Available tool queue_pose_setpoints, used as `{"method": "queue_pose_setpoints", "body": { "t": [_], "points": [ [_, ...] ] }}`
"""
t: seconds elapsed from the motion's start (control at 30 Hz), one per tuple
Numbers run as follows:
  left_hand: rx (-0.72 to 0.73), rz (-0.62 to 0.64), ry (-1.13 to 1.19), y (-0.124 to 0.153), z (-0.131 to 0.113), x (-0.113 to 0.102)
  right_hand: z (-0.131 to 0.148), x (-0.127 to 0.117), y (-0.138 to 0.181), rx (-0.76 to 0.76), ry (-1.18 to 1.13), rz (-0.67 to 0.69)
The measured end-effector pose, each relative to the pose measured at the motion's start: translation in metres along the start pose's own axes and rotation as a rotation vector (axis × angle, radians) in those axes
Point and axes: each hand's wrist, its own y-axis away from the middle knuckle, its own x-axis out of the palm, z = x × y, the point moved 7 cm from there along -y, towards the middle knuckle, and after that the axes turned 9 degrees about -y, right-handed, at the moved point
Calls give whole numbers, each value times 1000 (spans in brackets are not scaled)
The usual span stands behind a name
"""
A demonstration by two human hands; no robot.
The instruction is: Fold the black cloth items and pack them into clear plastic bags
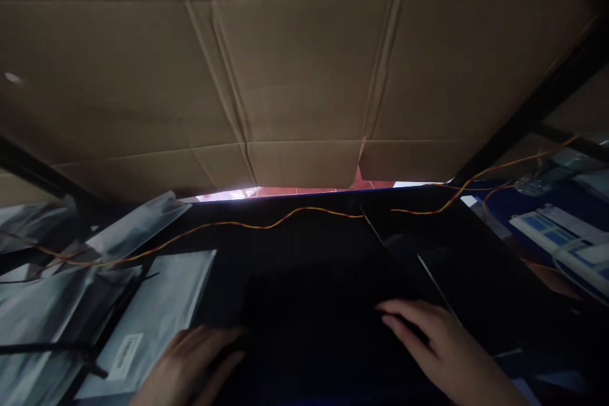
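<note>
Left hand [190,361] and right hand [440,342], both curved, flank a flat black surface [304,292] at lower centre; any pinch cannot be told from here. Apparent step: two-handed positioning; the next move likely calls for even contact.

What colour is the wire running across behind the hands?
Red and yellow, the wire; shown in the head view.

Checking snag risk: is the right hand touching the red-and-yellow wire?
Apart. The head view shows dark surface plainly between the right hand and the red-and-yellow wire beyond it.
</note>
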Motion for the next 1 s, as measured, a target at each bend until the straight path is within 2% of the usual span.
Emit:
{"method": "queue_pose_setpoints", "body": {
  "t": [0.1,0.17,0.23,0.33,0.43,0.5,0.57,0.77,0.87,1.0],
  "points": [
    [-81,-14,-71,-32,-4,-10,4,1,-22,38,42,51],
    [-63,-84,-146,-50,-24,-17,13,1,-34,-16,119,32],
    [-24,-161,-190,-63,-50,-21,23,0,-38,-101,202,-71],
    [76,-206,-206,-72,-88,-11,33,10,-30,-210,280,-238],
    [131,-180,-236,-72,-102,12,29,29,-22,-246,290,-290],
    [120,-161,-215,-69,-96,23,21,34,-21,-225,280,-325],
    [95,-159,-152,-66,-87,26,13,30,-21,-197,275,-376],
    [10,-167,-14,-49,-53,13,-9,-22,5,-79,307,-645],
    [-53,-152,-14,-37,-36,18,-31,-30,18,26,368,-589],
    [-78,-114,30,-29,-28,26,-45,-24,16,89,367,-468]
  ]
}}
